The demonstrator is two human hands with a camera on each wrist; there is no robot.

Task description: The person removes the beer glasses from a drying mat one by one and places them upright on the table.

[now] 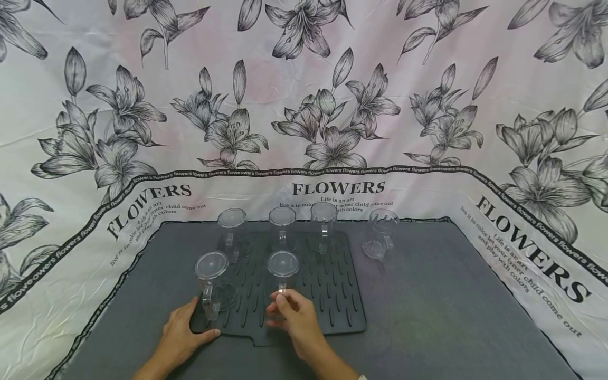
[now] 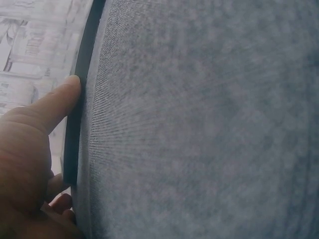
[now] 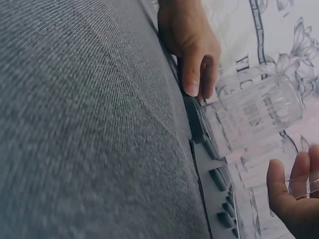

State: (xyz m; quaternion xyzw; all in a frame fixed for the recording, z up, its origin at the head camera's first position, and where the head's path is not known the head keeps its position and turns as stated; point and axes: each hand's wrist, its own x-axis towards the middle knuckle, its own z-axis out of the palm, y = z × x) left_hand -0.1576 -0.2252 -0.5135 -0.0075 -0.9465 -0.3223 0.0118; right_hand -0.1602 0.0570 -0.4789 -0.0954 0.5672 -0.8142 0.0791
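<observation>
My right hand (image 1: 296, 316) pinches the handle of a clear glass mug (image 1: 283, 264) between thumb and fingers. That mug is base up over the front middle of a dark ribbed drying mat (image 1: 328, 319); in the right wrist view the handle (image 3: 299, 185) shows at the fingertips. My left hand (image 1: 180, 330) rests at the mat's front left corner, thumb along the front edge and fingers along the left side. In the left wrist view the thumb (image 2: 62, 99) touches the mat's edge. Just beyond this hand another glass mug (image 1: 211, 266) stands base up, handle toward me.
Along the back of the mat stand three more glass mugs, a left one (image 1: 232, 219), a middle one (image 1: 282, 217) and a right one (image 1: 324, 214). Off the mat to the right, one glass mug (image 1: 380, 232) stands on the grey cloth (image 1: 427, 301). Flower-printed fabric (image 1: 332, 105) encloses the back and sides.
</observation>
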